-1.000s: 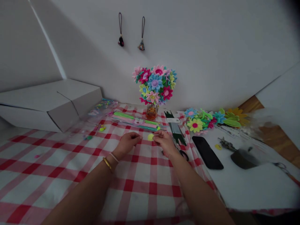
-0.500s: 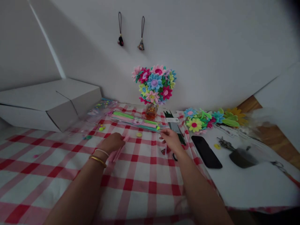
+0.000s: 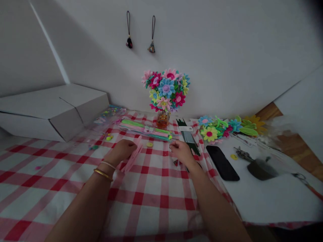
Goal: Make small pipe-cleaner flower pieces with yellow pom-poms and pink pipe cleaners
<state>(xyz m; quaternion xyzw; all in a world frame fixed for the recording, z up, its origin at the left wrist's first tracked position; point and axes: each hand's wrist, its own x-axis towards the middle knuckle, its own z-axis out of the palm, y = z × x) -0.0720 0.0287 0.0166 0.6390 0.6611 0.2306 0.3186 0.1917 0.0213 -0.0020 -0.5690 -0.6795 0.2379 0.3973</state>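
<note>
Viewed from head height, across a red-and-white checked cloth [image 3: 145, 215] spread over a surface. Left hand [image 3: 123, 150] just left of the middle, in a clenched grip around a bundle of pink strips [image 3: 132, 157], with the upper end tilted away and to the right. On the left wrist, a pink bracelet [image 3: 109, 164] and a gold bangle [image 3: 103, 174]. Right hand [image 3: 181, 151] opposite, well apart, fingers curled and thumb near the index fingertip; cannot tell whether released or pinching something small. Between both hands, lying on the cloth, a small yellow disc [image 3: 149, 144]. Partly hidden beneath the right hand and wrist, scissors [image 3: 176, 163]; just beyond, a pack of dark green stems [image 3: 188, 134].

Farther back, a flat clear packet of coloured strips [image 3: 147, 129], green, pink and teal. Behind the packet, upright in a glass vase [image 3: 163, 119], a bouquet of bright fuzzy flowers [image 3: 167, 88]. To the left, a large white box [image 3: 55, 111], with yellow-green pompoms [image 3: 109, 137] and a dark green pompom [image 3: 95, 147] nearer the left hand. To the right, a black phone [image 3: 222, 163] and a row of loose flowers [image 3: 210, 133]. On the wall above, two hanging charms [image 3: 129, 43].
</note>
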